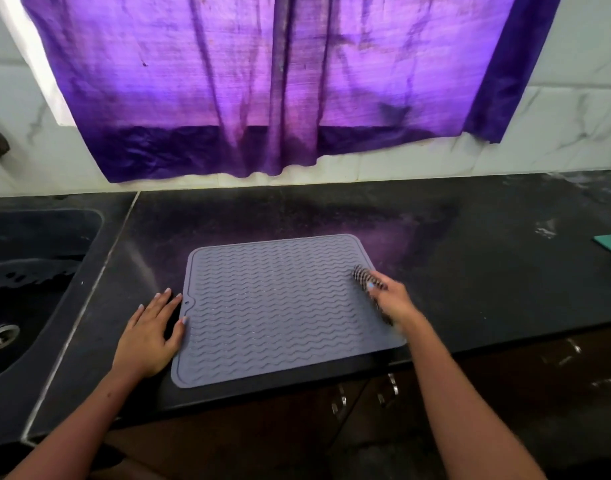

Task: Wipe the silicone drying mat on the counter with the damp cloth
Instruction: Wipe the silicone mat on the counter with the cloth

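Counter [487, 271] bare rt of mat [280, 306]; sink [37, 271] left

Two bare forearms enter from the lower edge, with no sleeves, watch or bracelet visible on either. Left hand [151, 336]: pale polish on the fingernails, no rings seen. Right hand [394, 301]: motion-blurred; one fingernail shows light blue polish.

head view, looking down, counter [470, 271] close
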A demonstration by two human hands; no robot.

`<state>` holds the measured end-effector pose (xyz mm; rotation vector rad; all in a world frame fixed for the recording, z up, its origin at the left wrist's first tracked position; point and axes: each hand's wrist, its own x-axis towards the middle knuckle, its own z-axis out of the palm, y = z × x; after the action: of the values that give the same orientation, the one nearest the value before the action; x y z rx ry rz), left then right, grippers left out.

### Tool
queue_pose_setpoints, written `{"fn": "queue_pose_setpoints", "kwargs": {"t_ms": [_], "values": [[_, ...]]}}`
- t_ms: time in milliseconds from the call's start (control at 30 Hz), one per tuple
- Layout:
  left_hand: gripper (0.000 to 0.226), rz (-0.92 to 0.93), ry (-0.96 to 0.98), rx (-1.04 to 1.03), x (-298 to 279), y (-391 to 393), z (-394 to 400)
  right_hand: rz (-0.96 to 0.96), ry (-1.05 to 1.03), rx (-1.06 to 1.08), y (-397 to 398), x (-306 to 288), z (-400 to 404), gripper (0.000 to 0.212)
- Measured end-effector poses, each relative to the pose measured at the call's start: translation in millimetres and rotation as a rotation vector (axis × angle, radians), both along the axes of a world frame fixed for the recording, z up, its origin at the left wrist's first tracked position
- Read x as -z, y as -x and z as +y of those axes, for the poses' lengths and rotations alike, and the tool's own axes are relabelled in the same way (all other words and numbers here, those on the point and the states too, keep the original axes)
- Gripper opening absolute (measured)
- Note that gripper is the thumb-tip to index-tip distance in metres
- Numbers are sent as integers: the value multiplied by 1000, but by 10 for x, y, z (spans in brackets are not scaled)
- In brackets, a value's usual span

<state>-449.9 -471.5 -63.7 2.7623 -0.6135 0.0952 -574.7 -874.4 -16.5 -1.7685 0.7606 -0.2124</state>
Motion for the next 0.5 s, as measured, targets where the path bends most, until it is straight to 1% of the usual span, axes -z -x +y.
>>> {"fn": "queue_pose_setpoints", "kwargs": {"t_ms": [33, 67, 100, 167, 200, 233, 333, 367, 400, 433, 500], "values": [[85, 2, 0, -4, -1, 4, 0, -65, -174, 78, 4, -70, -35, 44], [85, 4, -3, -10, 2, 4, -2, -99, -220, 164, 15, -105, -69, 43], [85, 1, -10, -12, 11, 3, -6, -83, -120, 226, 56, -138, -68, 44], [80, 0, -30, -10, 35, 3, -8, -1, 235, 287, 200, -134, 24, 46], [76, 4, -32, -13, 40, -3, -3, 26, 374, 264, 288, -87, 101, 48], [74, 7, -29, -16, 40, -7, 2, 55, 469, 209, 375, -4, 193, 50], [71, 7, -16, -18, 45, -8, 4, 180, 727, -51, 568, 326, 399, 57], [71, 7, -14, -16, 48, -8, 6, 195, 796, -109, 596, 395, 400, 59], [71, 5, -11, -17, 51, -6, 6, 191, 822, -144, 598, 409, 358, 60], [71, 2, -9, -20, 51, -5, 17, 188, 803, -175, 575, 398, 303, 61], [72, -1, -4, -23, 48, -2, 11, 172, 713, -228, 537, 346, 169, 60]]}}
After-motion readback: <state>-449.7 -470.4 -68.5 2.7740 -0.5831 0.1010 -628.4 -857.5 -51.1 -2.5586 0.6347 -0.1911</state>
